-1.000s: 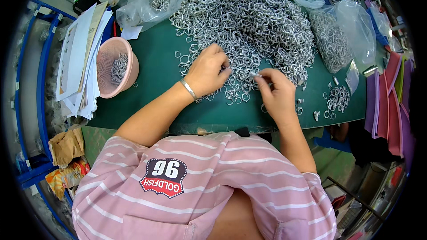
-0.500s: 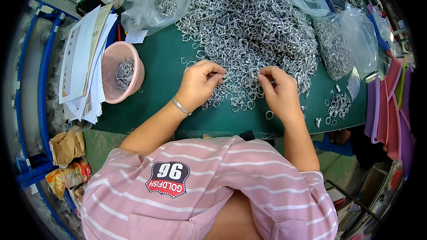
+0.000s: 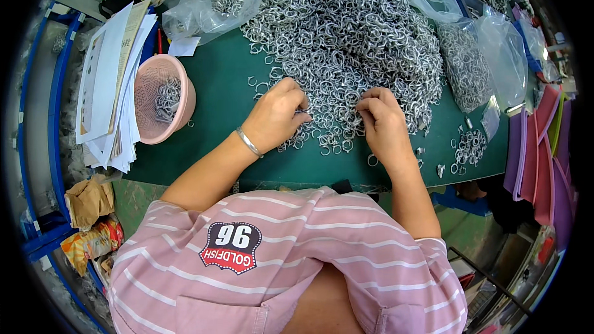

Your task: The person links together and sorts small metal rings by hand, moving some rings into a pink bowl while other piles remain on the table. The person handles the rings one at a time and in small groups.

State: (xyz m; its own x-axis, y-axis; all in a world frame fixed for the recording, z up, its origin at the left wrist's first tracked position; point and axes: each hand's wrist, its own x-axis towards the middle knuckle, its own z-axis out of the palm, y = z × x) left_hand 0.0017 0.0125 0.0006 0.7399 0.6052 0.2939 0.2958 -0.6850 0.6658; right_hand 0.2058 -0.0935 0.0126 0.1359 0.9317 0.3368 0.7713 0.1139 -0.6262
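A big heap of small silvery metal rings (image 3: 352, 31) covers the middle of the green table (image 3: 213, 80), and its near edge thins out between my hands. At that edge's left side is my left hand (image 3: 277, 114), fingers curled toward the thumb over the loose rings. What its fingertips hold, if anything, cannot be made out. On the right side of the same edge, my right hand (image 3: 385, 125) has its fingers bent down toward the thumb, its tips among the rings. Whether a ring is in that pinch is hidden.
A pink basket (image 3: 190, 96) with some rings stands at left beside stacked papers (image 3: 102, 80). Clear plastic bags (image 3: 210, 15) lie behind. At right are a bag of rings (image 3: 465, 65), a small ring pile (image 3: 470, 148) and pink and purple sheets (image 3: 538, 154).
My right hand's fingers have drawn closer together and bent down; the ring seen near its fingertips no longer stands out. My left hand has shifted slightly, fingers more curled. The whole view has moved a little.
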